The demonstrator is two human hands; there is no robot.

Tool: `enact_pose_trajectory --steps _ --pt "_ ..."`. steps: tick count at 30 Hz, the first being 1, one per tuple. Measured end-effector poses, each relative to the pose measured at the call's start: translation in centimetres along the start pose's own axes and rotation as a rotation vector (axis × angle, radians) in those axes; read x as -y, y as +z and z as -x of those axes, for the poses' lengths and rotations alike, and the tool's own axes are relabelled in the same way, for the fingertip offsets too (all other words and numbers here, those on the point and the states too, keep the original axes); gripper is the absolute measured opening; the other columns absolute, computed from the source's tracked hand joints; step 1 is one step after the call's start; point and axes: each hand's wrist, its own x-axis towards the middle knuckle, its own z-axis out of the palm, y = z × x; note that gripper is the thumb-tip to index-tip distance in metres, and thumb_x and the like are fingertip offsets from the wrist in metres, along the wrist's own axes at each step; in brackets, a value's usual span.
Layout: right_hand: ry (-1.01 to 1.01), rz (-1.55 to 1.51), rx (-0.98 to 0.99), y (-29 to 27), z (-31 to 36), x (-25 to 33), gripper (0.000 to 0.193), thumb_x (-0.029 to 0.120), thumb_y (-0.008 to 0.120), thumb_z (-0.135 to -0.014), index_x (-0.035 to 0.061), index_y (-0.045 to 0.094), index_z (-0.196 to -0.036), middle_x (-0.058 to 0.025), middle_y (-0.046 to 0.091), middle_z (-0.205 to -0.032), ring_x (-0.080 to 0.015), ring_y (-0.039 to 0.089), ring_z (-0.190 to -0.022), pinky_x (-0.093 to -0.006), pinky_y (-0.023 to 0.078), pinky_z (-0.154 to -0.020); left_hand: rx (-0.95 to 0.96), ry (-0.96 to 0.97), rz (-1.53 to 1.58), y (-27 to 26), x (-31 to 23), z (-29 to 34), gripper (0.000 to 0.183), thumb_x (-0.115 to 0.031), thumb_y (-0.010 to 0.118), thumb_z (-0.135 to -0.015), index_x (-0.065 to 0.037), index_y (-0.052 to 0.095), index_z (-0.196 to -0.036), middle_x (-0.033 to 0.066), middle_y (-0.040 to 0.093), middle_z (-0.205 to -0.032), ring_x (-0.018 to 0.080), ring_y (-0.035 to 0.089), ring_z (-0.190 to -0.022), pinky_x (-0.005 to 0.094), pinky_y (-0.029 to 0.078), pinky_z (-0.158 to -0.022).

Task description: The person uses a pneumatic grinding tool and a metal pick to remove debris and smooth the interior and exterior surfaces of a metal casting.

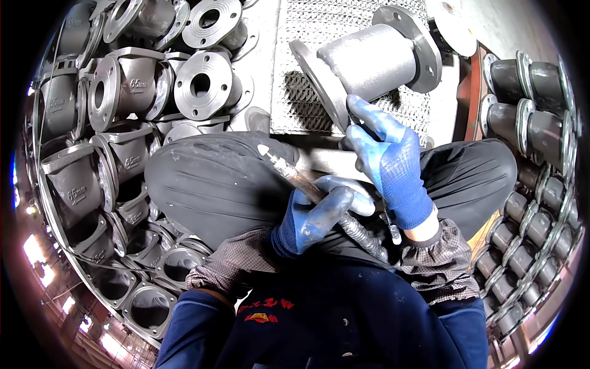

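My left hand (319, 215), in a blue work glove, is closed round a slim hand grinder (301, 181) with a pale pointed tip. A ribbed hose (359, 235) runs from the tool's rear under my right wrist. My right hand (390, 157), gloved alike, has its fingers spread beside the near flange of a grey metal pipe fitting (369, 58). Whether the fingertips touch that flange, I cannot make out. The fitting lies on its side, flanged at both ends, on a mesh-patterned pad (412, 114) beyond my knees. By the right wrist shows a thin pale-ended piece (394, 234).
Grey flanged fittings (132, 86) are stacked high on the left, close to my knee. More flanged pipes (544, 129) stand in rows on the right, past a reddish-brown edge (473, 95). A round pale disc (453, 29) sits beyond the fitting.
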Motion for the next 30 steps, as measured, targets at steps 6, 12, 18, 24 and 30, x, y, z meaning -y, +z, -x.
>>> enact_pose_trajectory --steps 6,12,18,24,30 --pt "-0.046 0.134 0.015 -0.7 0.2 -0.5 0.034 0.004 0.061 -0.083 -0.0017 0.061 -0.116 -0.0189 0.065 -0.111 -0.0226 0.064 -0.102 -0.03 0.05 -0.087 0.029 0.02 -0.03 -0.6 0.5 -0.1 0.024 -0.013 0.048 -0.096 0.007 0.061 -0.102 0.0164 0.065 -0.098 0.0189 0.064 -0.088 0.0314 0.052 -0.08" --pt "0.235 0.005 0.183 -2.2 -0.1 2.7 0.033 0.01 0.056 -0.087 -0.0028 0.059 -0.118 -0.0134 0.068 -0.081 -0.0102 0.061 -0.064 -0.0232 0.051 -0.061 -0.013 -0.024 0.03 -0.1 0.5 -0.1 0.025 -0.012 0.046 -0.097 0.007 0.06 -0.107 0.016 0.065 -0.1 0.0186 0.064 -0.089 0.0318 0.052 -0.081" --pt "0.15 -0.142 0.255 -3.1 -1.4 1.3 0.038 0.014 0.046 -0.092 -0.0045 0.053 -0.125 -0.0088 0.069 -0.078 -0.0059 0.052 -0.049 -0.0179 0.039 -0.043 0.004 -0.023 0.132 0.3 0.0 -0.1 0.026 -0.01 0.046 -0.097 0.007 0.058 -0.114 0.0163 0.065 -0.106 0.0189 0.065 -0.09 0.0321 0.053 -0.079" --pt "0.336 -0.371 0.266 -3.0 -1.4 2.1 0.039 0.014 0.047 -0.091 -0.0065 0.051 -0.125 -0.0116 0.068 -0.081 -0.0058 0.046 -0.048 -0.0182 0.032 -0.039 -0.027 -0.011 0.089 0.3 0.1 -0.1 0.026 -0.008 0.047 -0.096 0.007 0.058 -0.113 0.0165 0.065 -0.105 0.0204 0.065 -0.089 0.0325 0.054 -0.078" --pt "0.028 -0.218 0.201 -2.4 -1.1 -0.6 0.032 0.013 0.049 -0.092 -0.0037 0.056 -0.119 -0.014 0.069 -0.081 -0.0061 0.045 -0.043 -0.0194 0.033 -0.038 -0.004 0.034 0.049 -0.1 1.1 -0.3 0.025 -0.006 0.045 -0.096 0.008 0.059 -0.111 0.018 0.066 -0.101 0.0209 0.066 -0.086 0.033 0.055 -0.076"
